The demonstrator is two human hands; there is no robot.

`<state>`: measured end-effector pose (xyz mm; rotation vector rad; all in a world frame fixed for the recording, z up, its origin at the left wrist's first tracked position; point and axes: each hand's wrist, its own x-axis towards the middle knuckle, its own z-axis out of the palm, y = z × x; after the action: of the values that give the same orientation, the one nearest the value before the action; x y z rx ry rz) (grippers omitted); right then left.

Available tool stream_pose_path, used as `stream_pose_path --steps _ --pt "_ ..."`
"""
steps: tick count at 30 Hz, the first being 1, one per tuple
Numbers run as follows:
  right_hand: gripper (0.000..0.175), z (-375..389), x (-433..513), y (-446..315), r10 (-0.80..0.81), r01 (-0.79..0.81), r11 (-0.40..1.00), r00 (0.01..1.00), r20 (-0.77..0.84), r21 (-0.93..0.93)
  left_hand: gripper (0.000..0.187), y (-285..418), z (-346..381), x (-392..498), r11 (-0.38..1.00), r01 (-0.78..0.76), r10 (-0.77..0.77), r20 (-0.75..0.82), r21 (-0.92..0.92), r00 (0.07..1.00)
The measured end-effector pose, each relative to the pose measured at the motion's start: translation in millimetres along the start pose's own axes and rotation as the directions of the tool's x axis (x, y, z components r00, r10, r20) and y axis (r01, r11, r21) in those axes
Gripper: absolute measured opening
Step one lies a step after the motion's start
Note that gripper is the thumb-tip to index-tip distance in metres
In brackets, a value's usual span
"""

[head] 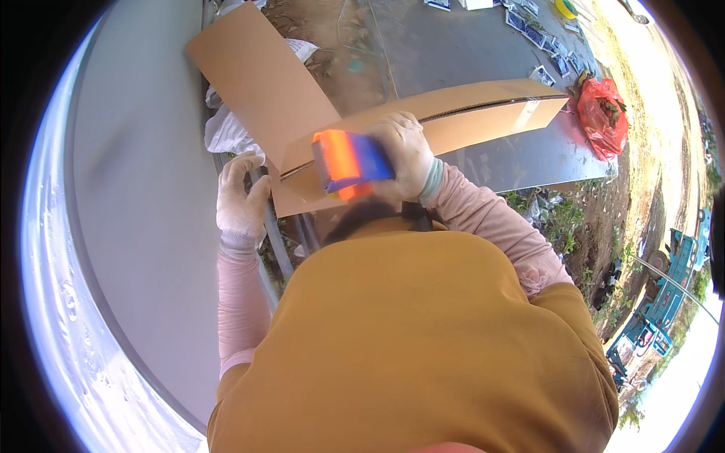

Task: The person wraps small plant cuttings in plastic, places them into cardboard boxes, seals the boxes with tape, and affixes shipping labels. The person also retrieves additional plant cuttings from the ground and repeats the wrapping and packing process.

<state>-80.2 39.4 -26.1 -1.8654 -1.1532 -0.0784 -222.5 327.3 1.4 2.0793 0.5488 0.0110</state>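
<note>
A long cardboard box (476, 122) lies in front of me, with a dark seam running along its top. A strip of clear tape (527, 113) crosses its right end, and at the left end a large cardboard flap (263, 85) stands out. Over the box's left part, my gloved right hand (403, 150) grips an orange-and-blue tape dispenser (352, 164), blurred by motion. Beside the left end is my gloved left hand (243, 192), its thumb and fingers curved apart with nothing between them. Whether its fingertips touch the cardboard cannot be told.
A grey metal tabletop (430, 45) extends under the box. Several small printed packets (546, 42) and a yellow tape roll (565, 8) lie on it. At its right edge sits a red plastic bag (603, 119). White plastic (229, 127) lies left; a teal truck (665, 283) stands right.
</note>
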Motion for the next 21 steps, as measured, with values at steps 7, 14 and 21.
stream_pose_path --steps 7,14,21 --pt "0.063 -22 -5 -11 0.132 -0.132 0.961 0.991 0.019 0.244 0.046 58 57 1 0.6 -0.582 0.519 0.287 0.549 0.805" --pt "0.073 -73 -28 3 0.638 -0.422 0.451 0.769 0.047 0.787 0.016 93 101 15 0.675 -0.391 0.335 0.212 0.626 0.918" --pt "0.03 -148 -18 35 0.873 -0.272 0.032 0.476 0.106 0.962 0.014 126 190 36 0.652 -0.553 0.493 0.264 0.519 0.829"
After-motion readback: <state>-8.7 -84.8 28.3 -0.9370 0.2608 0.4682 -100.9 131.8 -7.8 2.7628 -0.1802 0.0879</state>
